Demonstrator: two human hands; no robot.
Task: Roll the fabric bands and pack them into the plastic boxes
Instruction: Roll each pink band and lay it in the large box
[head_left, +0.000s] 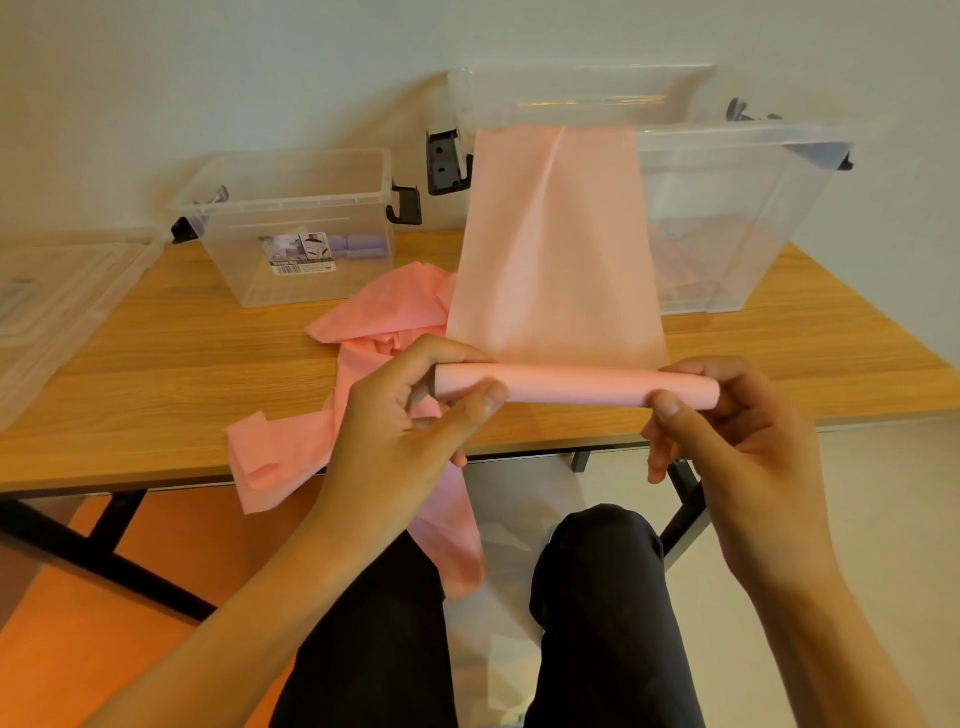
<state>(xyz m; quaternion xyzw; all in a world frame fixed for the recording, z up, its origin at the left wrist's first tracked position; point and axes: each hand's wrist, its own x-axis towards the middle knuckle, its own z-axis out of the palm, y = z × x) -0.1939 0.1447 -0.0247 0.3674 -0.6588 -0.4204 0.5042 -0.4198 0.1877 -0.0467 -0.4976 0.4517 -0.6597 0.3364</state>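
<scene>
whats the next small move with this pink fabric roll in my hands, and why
Probably turn the pink fabric roll another wrap forward, toward the large clear plastic box. The left hand and right hand pinch its two ends, yet a long flat stretch of the pink band runs unrolled from it up to that box's rim, so rolling is far from done.

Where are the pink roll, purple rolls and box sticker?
pink roll (576, 384): head view, its middle.
purple rolls (363, 244): head view, side of one roll.
box sticker (298, 254): head view, its centre.
</scene>
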